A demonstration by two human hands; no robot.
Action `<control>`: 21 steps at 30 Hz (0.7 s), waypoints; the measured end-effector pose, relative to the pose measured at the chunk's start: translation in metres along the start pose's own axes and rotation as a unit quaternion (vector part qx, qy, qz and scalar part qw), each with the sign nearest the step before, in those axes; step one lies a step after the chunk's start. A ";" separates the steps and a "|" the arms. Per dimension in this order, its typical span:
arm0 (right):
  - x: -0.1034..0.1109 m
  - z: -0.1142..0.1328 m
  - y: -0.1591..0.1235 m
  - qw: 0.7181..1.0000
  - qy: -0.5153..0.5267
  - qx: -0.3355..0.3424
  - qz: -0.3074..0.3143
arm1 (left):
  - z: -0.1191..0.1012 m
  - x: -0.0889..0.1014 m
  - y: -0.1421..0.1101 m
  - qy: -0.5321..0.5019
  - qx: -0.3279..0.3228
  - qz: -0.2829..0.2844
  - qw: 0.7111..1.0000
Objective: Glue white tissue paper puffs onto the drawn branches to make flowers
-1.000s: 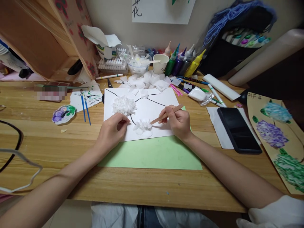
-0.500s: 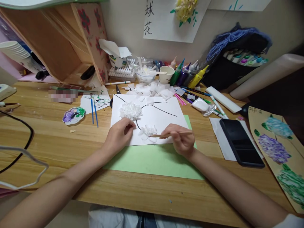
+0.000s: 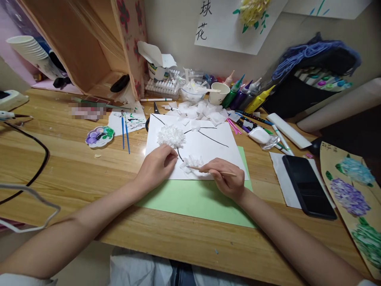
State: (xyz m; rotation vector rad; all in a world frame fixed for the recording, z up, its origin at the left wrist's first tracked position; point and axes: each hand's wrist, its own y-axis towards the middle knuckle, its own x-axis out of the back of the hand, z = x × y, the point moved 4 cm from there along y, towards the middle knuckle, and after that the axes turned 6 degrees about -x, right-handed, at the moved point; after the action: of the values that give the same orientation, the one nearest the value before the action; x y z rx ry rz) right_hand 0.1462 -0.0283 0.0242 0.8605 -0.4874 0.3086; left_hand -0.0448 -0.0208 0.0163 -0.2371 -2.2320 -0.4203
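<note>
A white sheet (image 3: pixel 214 163) with black stem lines lies in front of me. A full white paper flower (image 3: pixel 171 136) is on its left side. Lower down sits a smaller, looser cluster of white petals (image 3: pixel 192 161). My right hand (image 3: pixel 226 176) is closed around a thin wooden stick (image 3: pixel 205 171), whose tip touches the loose cluster. Resting on the sheet's left part, just below the full flower, my left hand (image 3: pixel 157 165) has its fingers curled together. Whether anything is between those fingertips is hidden.
White paper scraps (image 3: pixel 205 113) are heaped behind the sheet, near a paper cup (image 3: pixel 218 93) and paint bottles (image 3: pixel 238 95). Under the sheet lies green paper (image 3: pixel 193 202). A phone (image 3: pixel 308 186) is at right; brushes (image 3: pixel 127 133) and a paint palette (image 3: pixel 99 136) are at left.
The whole view has shifted, so things appear farther right. The stick's back end has dipped and its tip has moved within the loose petals. My left hand keeps its place on the sheet.
</note>
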 end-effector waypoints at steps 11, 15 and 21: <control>0.004 -0.003 0.003 0.995 -0.022 -0.080 -0.047 | 0.001 0.000 0.000 -0.022 -0.009 -0.002 1.000; 0.003 -0.004 0.001 0.996 -0.023 -0.072 -0.049 | 0.001 0.001 0.000 -0.022 -0.009 -0.002 1.000; 0.000 -0.002 0.002 0.996 -0.048 -0.061 -0.045 | 0.000 0.001 0.001 -0.015 -0.009 0.001 1.000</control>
State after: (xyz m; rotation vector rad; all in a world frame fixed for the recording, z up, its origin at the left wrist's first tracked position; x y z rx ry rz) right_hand 0.1461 -0.0249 0.0248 0.7783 -0.5496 0.1529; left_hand -0.0453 -0.0200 0.0166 -0.2558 -2.2577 -0.4381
